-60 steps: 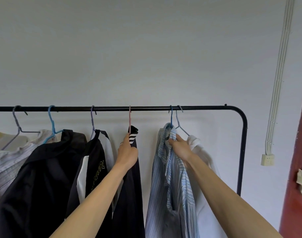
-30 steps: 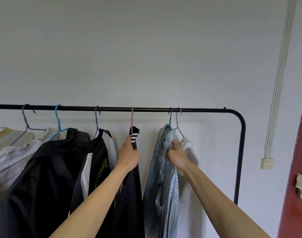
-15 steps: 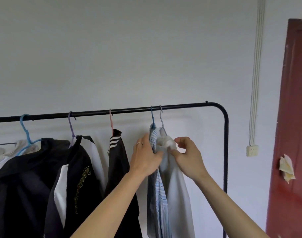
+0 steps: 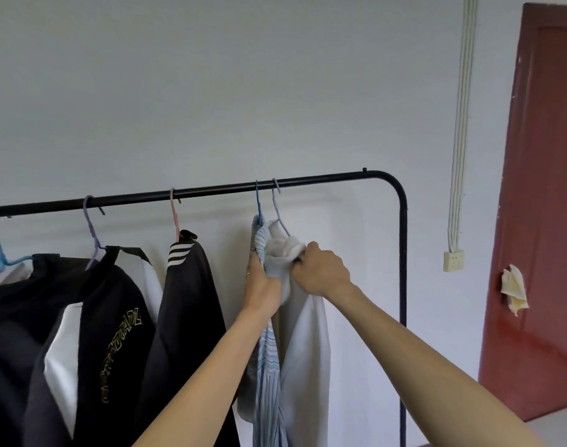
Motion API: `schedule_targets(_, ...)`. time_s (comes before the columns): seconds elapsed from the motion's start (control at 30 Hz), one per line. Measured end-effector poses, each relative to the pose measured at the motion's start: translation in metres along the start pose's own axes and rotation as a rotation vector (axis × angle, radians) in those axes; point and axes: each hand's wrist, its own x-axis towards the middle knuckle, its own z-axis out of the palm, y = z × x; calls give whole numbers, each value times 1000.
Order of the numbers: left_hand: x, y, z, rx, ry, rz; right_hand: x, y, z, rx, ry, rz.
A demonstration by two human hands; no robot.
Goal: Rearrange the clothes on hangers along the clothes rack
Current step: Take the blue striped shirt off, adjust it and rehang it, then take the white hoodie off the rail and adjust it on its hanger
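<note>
A black clothes rack (image 4: pixel 340 178) runs across the view and bends down at the right. A white garment (image 4: pixel 304 343) hangs on a pale hanger (image 4: pixel 277 204), rightmost on the rail. My right hand (image 4: pixel 321 269) is shut on its bunched collar. My left hand (image 4: pixel 263 282) grips the same white garment at the neck, pressed against the blue striped shirt (image 4: pixel 267 366) on a blue hanger (image 4: pixel 258 201). To the left hang a black jacket with white stripes (image 4: pixel 185 304) on a pink hanger and a black-and-white jacket with gold lettering (image 4: pixel 98 317).
The rack's right post (image 4: pixel 403 285) stands close to the white garment. A red-brown door (image 4: pixel 540 221) with a crumpled paper (image 4: pixel 514 288) is at the far right. A wall socket (image 4: pixel 453 260) hangs under white cables. More dark clothes crowd the left end.
My left hand left the black striped jacket and moved right onto the white garment. My right hand shifted from the striped shirt to the white collar. The view swung right, showing the door.
</note>
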Motion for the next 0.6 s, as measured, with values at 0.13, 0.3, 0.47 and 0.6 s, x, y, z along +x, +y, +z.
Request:
schedule_targets(0.13,-2,0,5,-5,56,5,7,4,0,109,86,-43)
schedule_targets(0.3,-1,-1,5,6,98,-26,17,5,-9,174,161,-84)
schedule_targets(0.47,-5,0,3,5,86,-32,36,5,-15,169,163,-72)
schedule_targets(0.6,-5,-2,-1,-7,71,-45,53,10,-11,167,153,-18)
